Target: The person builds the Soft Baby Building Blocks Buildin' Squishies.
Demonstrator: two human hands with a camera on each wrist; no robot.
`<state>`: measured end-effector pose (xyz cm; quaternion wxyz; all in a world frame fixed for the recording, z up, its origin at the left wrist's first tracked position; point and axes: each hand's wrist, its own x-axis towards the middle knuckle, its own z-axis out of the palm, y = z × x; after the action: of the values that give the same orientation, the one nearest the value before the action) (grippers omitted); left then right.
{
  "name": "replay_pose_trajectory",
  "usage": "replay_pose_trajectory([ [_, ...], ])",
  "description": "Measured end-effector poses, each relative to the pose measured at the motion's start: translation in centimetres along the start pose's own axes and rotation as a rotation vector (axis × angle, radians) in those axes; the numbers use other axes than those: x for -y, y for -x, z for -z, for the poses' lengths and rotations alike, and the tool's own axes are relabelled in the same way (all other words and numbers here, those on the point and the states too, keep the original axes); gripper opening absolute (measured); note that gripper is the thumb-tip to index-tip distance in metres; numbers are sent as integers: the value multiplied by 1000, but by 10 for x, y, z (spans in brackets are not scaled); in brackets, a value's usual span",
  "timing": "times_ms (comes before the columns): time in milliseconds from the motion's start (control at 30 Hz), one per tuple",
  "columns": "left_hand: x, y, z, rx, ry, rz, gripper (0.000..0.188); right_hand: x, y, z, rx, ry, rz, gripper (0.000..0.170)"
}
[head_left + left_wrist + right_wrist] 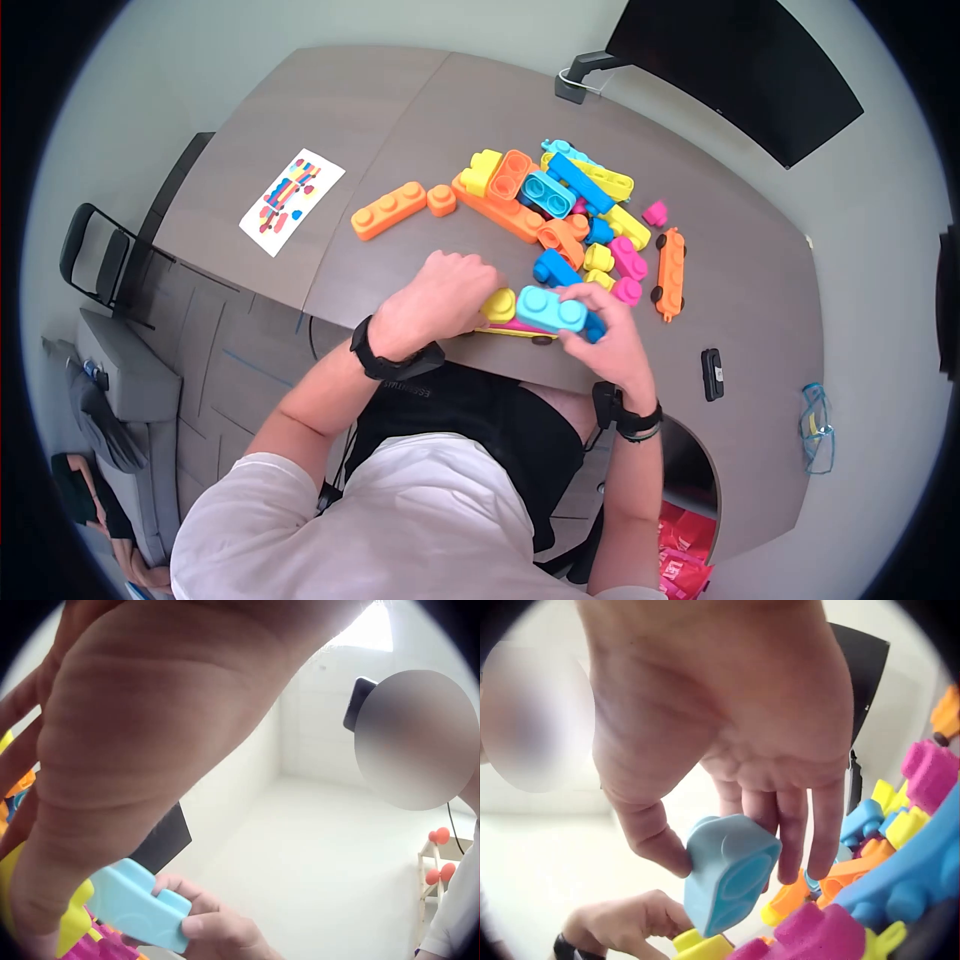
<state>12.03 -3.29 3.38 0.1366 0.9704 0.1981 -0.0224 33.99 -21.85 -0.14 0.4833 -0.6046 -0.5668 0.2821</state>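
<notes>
My right hand (615, 338) pinches a light blue two-stud building block (550, 310) between thumb and fingers. In the right wrist view the block (731, 862) is tilted, its hollow underside showing, above a magenta block (821, 934). My left hand (447, 290) grips a yellow block (498, 306) at the left end of a low wheeled toy base (512, 333) near the table edge. The left wrist view shows the thumb against this yellow block (75, 922). A blue block (596, 327) sits at the base's right end, partly hidden by my right hand.
Several loose blocks lie piled beyond my hands, including a long orange block (389, 210) at left. An orange wheeled base (671, 274) and a small black device (712, 374) are at right. A printed picture sheet (291, 202) lies far left; a monitor (740, 70) stands behind.
</notes>
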Motion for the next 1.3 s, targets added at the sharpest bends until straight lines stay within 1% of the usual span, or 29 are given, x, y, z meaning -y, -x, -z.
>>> replay_pose_trajectory([
  [33, 0, 1, 0, -1, 1, -8, 52, 1, -2, -1, -6, 4, -2, 41],
  [100, 5, 4, 1, -36, 42, -26, 49, 4, -6, 0, 66, 96, -61, 41],
  [133, 8, 5, 1, -35, 43, -30, 49, 0, -7, -1, 82, 88, -25, 43],
  [167, 11, 6, 0, -42, 80, -44, 50, -2, -9, -1, 80, 89, -27, 43],
  [233, 15, 7, 1, -45, 117, -61, 51, -5, -11, -2, 134, 65, 8, 47],
  [333, 22, 8, 1, 5, 155, -72, 54, -2, -16, -2, 157, 99, 45, 46],
  [467, 28, 11, -3, 10, 195, -83, 55, -2, -22, 0, 196, 118, -16, 47],
  [600, 24, 16, 2, 14, 234, -74, 54, -2, -26, 0, 217, 136, -20, 49],
  [733, 22, 18, -15, -56, 243, -69, 52, 7, -32, -11, 256, 233, 71, 43],
  [800, 17, 18, -21, -53, 315, -30, 57, 13, -35, -19, 258, 259, 103, 41],
  [833, 15, 19, -23, -52, 319, -27, 57, 14, -36, -22, 266, 233, 82, 40],
  [900, 13, 23, -22, -61, 317, 63, 57, 14, -39, -26, 272, 204, 58, 40],
  [967, 12, 24, -23, -76, 333, 74, 56, 14, -41, -29, 305, 162, -19, 39],
  [1000, 12, 25, -24, -97, 351, 85, 56, 13, -41, -31, 307, 163, -19, 39],
  [1067, 15, 26, -25, -105, 359, 102, 56, 12, -44, -35, 362, 216, -20, 44],
  [1133, 16, 30, -25, -106, 364, 122, 56, 22, -46, -38, 381, 249, -41, 46],
  [1200, 13, 33, -24, -129, 318, 179, 59, 23, -46, -43, 398, 281, -61, 48],
  [1267, 16, 35, -28, -140, 298, 184, 59, 17, -45, -51, 389, 351, 12, 54],
  [1300, 18, 36, -30, -153, 280, 186, 60, 17, -45, -52, 392, 351, 14, 54],
])
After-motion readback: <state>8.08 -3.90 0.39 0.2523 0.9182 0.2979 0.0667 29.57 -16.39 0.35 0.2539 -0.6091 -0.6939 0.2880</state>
